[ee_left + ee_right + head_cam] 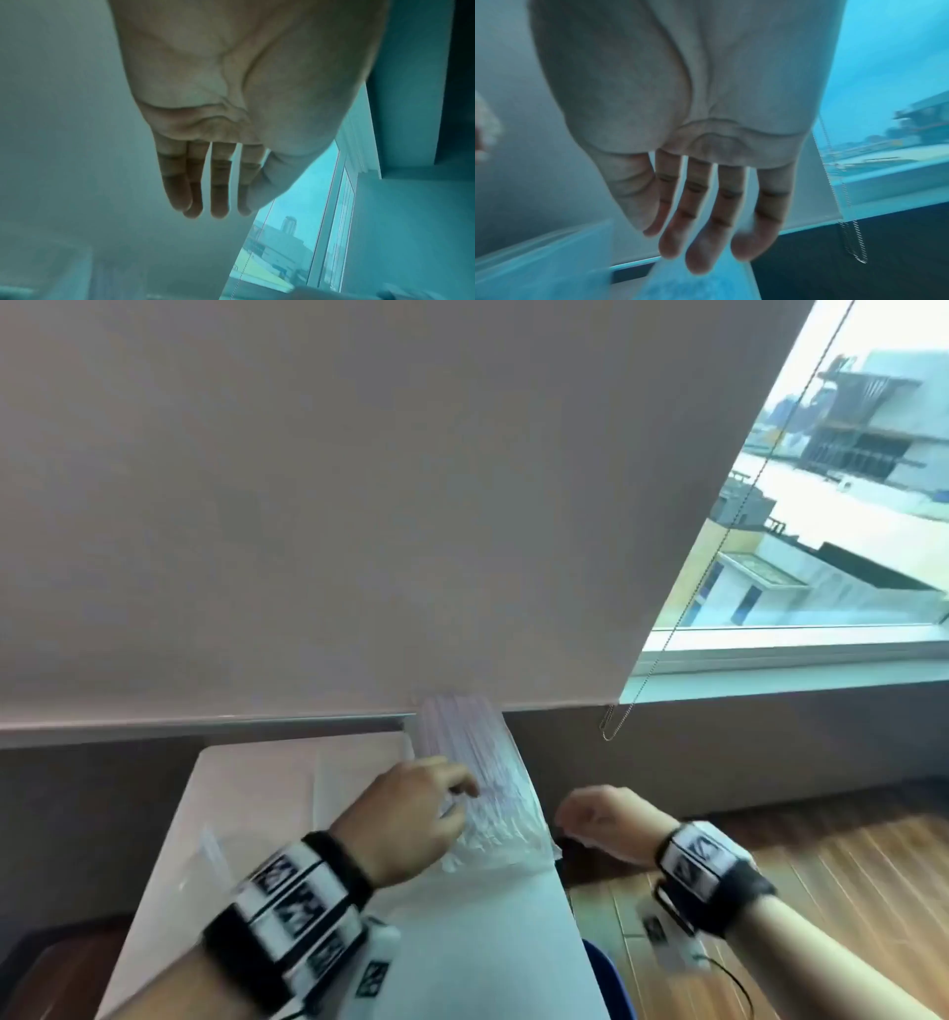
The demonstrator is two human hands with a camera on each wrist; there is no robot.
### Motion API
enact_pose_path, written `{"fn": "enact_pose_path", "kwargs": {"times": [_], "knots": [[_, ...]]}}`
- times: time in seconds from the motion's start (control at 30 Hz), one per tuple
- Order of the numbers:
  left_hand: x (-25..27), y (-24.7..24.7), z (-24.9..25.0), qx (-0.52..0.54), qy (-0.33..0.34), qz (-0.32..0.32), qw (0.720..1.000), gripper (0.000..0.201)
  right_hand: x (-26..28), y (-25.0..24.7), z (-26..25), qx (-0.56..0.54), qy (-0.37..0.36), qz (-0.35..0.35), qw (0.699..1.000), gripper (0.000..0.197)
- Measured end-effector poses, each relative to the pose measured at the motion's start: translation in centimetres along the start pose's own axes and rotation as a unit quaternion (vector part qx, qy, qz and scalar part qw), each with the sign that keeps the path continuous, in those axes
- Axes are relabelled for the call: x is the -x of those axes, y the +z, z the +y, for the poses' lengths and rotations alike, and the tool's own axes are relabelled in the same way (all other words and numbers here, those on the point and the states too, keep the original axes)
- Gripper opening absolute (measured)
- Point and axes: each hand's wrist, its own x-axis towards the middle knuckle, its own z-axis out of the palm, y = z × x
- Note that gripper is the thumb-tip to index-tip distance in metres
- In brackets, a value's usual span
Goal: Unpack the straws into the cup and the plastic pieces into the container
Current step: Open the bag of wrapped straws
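A clear packet of pale straws (475, 752) stands tilted at the right edge of the white table (462, 942), its top reaching the blind's bottom rail. My left hand (452, 793) is at the packet's left side, and the head view is too blurred to show contact. In the left wrist view its fingers (218, 192) are straight and hold nothing. My right hand (580, 814) hovers just right of the packet, past the table edge. Its fingers (706, 233) are straight and spread above the clear plastic (695, 284). No cup is in view.
A crumpled clear wrapper (215, 855) lies on the table's left part. A faint clear box shape (539, 263) shows left of my right hand. A lowered blind (359, 505) with a bead chain (616, 721) hangs behind. Wooden floor (796, 865) lies to the right.
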Motion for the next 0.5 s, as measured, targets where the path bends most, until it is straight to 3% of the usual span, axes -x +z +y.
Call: {"fn": "enact_pose_path", "kwargs": {"times": [0.1, 0.23, 0.37, 0.5], "knots": [[-4.7, 4.0, 0.3, -0.003, -0.035, -0.024, 0.999, 0.031, -5.8, -0.3, 2.1, -0.075, 0.074, 0.022, 0.994, 0.014], [-9.8, 9.6, -1.4, -0.048, -0.123, -0.102, 0.986, 0.047, -12.9, 1.5, 4.4, -0.144, 0.150, -0.004, 0.978, 0.022], [-13.5, 13.7, -4.3, -0.090, -0.200, -0.152, 0.964, 0.067, -18.0, 3.6, 5.5, -0.161, 0.177, -0.016, 0.971, 0.032], [-15.4, 17.0, -6.8, -0.095, -0.251, -0.167, 0.949, 0.083, -22.2, 5.3, 7.2, -0.227, 0.177, -0.020, 0.957, 0.023]]}}
